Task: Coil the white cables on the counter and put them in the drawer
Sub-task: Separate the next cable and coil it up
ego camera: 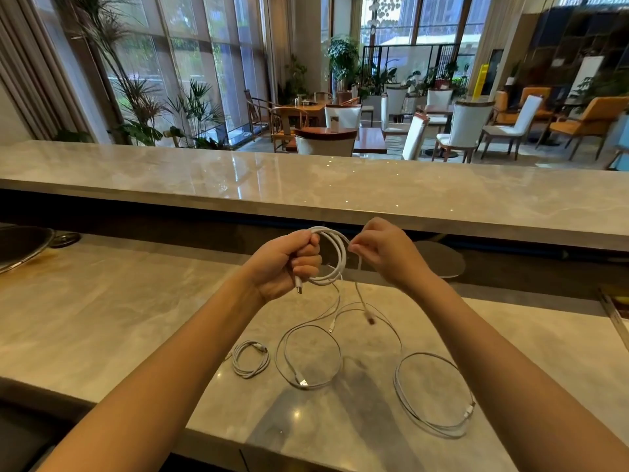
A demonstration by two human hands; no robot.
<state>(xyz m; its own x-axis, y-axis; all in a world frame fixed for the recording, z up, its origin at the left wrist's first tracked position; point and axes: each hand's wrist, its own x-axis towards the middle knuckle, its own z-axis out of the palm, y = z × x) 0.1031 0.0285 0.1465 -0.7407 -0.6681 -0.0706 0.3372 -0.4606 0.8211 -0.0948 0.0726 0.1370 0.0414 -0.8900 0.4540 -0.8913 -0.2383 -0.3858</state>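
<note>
The left hand [286, 264] is closed in a fist around a bunch of turns of a white cable [343, 257], held up above the counter [102, 318]. The turns arc out to the right of the knuckles, and 1 plug end [298, 288] sticks out below the fist. The right hand [384, 250] is level with it and just beside the coil. Its thumb and forefinger pinch a strand of the same cable, and the other fingers are loosely curled. Below the hands a loose tail hangs down and ends in a blurred plug [370, 319]. Thin strands also trail down to the counter, though which loop each one joins cannot be told.

3 more white cables lie on the marble top under the forearms: a small tight coil [260, 347] on the left, a wider loose loop [302, 382] next to it, and a large loose loop [469, 411] well to the right. A dark round pan [20, 247] sits at the far left edge. Beyond the hands is a raised marble ledge [306, 185].
</note>
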